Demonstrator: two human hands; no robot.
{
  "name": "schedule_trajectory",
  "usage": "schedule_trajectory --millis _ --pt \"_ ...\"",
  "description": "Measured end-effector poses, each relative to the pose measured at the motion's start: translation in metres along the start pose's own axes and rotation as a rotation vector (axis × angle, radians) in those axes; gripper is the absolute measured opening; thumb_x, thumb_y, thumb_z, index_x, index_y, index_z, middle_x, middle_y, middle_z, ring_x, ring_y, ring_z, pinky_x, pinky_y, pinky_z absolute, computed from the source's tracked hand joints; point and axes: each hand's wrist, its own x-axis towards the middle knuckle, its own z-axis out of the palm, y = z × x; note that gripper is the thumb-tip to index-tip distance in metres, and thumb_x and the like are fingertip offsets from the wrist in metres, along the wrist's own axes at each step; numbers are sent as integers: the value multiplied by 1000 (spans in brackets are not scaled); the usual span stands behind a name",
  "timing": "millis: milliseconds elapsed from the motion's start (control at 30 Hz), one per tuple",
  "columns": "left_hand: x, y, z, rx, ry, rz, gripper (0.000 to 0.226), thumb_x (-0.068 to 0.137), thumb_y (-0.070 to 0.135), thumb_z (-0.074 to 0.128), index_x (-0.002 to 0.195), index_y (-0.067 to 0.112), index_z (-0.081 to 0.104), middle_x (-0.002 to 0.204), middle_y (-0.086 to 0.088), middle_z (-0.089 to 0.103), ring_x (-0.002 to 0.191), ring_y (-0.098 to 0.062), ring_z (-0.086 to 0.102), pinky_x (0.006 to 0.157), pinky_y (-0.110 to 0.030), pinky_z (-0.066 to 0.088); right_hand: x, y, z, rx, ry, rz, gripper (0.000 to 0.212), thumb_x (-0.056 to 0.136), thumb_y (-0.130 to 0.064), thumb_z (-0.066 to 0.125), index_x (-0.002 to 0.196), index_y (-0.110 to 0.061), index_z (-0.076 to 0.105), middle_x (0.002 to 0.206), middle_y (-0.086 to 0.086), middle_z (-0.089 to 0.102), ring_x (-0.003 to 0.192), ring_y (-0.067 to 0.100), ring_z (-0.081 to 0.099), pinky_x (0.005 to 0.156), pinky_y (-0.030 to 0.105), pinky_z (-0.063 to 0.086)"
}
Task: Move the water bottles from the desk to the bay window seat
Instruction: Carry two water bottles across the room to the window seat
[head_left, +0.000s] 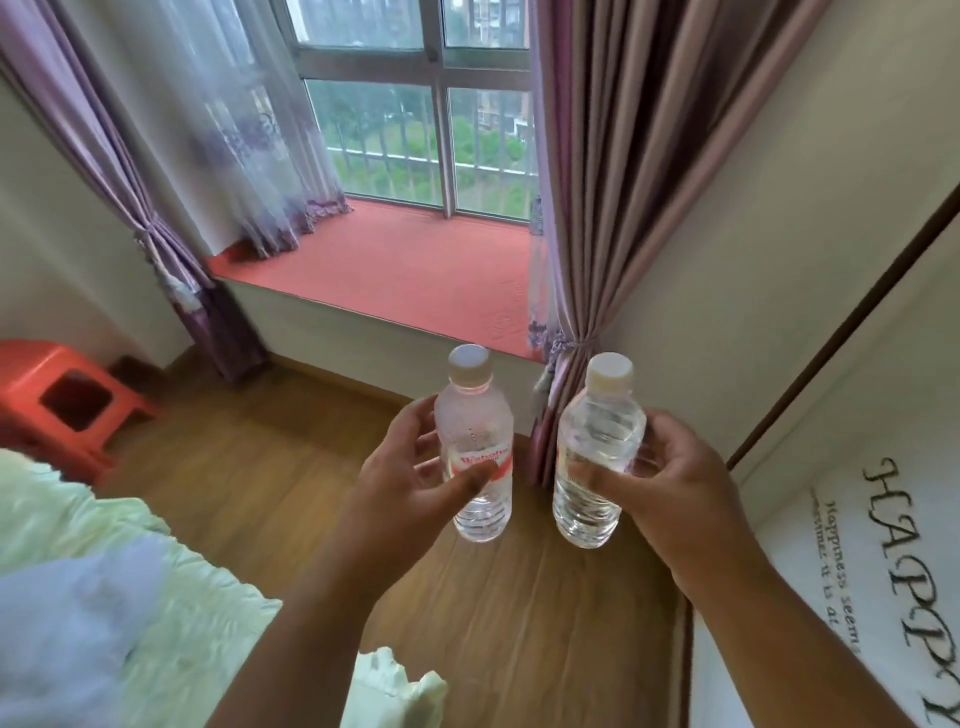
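Soft daylight enters through the window (415, 104) beyond my fingers. Bedding (78, 597) left of them is blurred. Edges bow with wide-angle distortion.

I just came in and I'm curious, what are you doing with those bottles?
A person is carrying two water bottles toward the window seat. The left hand holds the bottle with the red label, and the right hand holds the plain bottle. Both bottles are upright, capped, and up in the air over the wooden floor. Neither one is on the red seat yet.
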Motion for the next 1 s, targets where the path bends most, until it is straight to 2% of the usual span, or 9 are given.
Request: schedule_trajectory --millis 100,333,467,533,633,767,933,1000 --pt "25 -4 2 -4 29 -10 73 75 50 80 139 38 48 124 27 65 116 7 62 91 -15 55 28 4 4 27 -46 26 58 69 -23 94 120 -30 68 102 -26 75 93 -6 71 74 11 56" --pt "96 -31 -7 -50 31 -48 73 75 51 82 139 43 47 127 26 65 121 1 62 101 -34 55 101 6 28 55 -95 52 63 69 -22 95 125 -32 67 111 -15 77 104 4 72 93 33 57" --pt "158 -46 -19 -89 4 -41 77 76 50 83 142 41 47 128 25 65 121 0 62 104 -40 55 156 1 49 30 -75 49 65 69 -24 96 126 -32 67 112 -14 77 105 6 73 96 38 57" --pt "194 -52 -31 -107 5 -28 76 76 49 84 142 42 47 129 23 65 122 -1 62 104 -40 54 187 -5 63 14 -55 52 64 68 -23 96 125 -33 67 110 -15 77 103 4 72 96 38 58" --pt "244 -59 -55 -136 22 -11 70 75 47 84 135 51 48 128 25 65 120 2 62 103 -33 54 236 -19 87 -4 -41 45 64 68 -20 96 124 -31 68 108 -16 77 101 2 72 95 38 58" --pt "299 -73 -96 -115 26 -11 68 78 42 86 132 54 47 126 27 65 120 6 60 103 -32 54 289 -36 129 61 -14 30 64 67 -15 95 124 -26 69 110 -10 78 104 8 73 97 41 57" --pt "336 -104 -145 -95 104 -71 71 76 52 85 137 49 48 131 22 64 119 5 61 103 -34 54 338 -49 183 85 -111 55 59 69 -14 94 121 -27 69 108 -11 78 102 6 73 96 39 57" --pt "346 -114 -161 -97 140 -97 70 78 50 84 138 48 49 129 23 65 119 5 61 103 -34 54 356 -52 206 76 -151 57 58 71 -14 93 121 -28 69 108 -13 78 100 4 73 96 37 57"
